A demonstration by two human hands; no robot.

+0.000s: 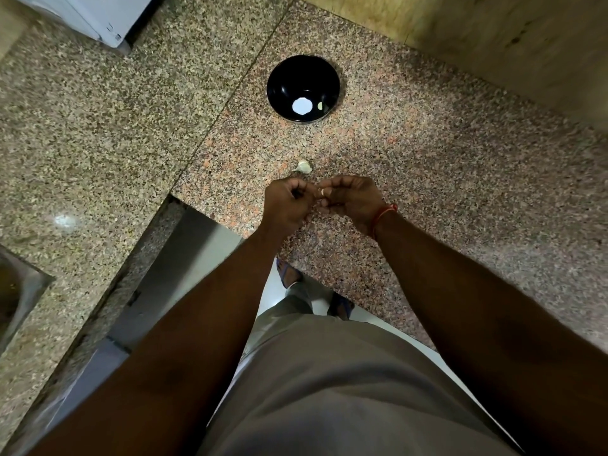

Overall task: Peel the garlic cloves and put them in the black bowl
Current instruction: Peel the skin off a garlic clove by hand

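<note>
Steel sink at far left, set into speckled granite counter. Black bowl holds one pale peeled clove. Unpeeled garlic clove lies between bowl and hands. Left hand and right hand curled together fingertip to fingertip; anything pinched is hidden.

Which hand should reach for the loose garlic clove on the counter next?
Probably the left hand: the garlic clove lies just beyond its knuckles, slightly nearer than to the right hand. Both hands are curled together, apparently around something small, so one must free up first.
</note>
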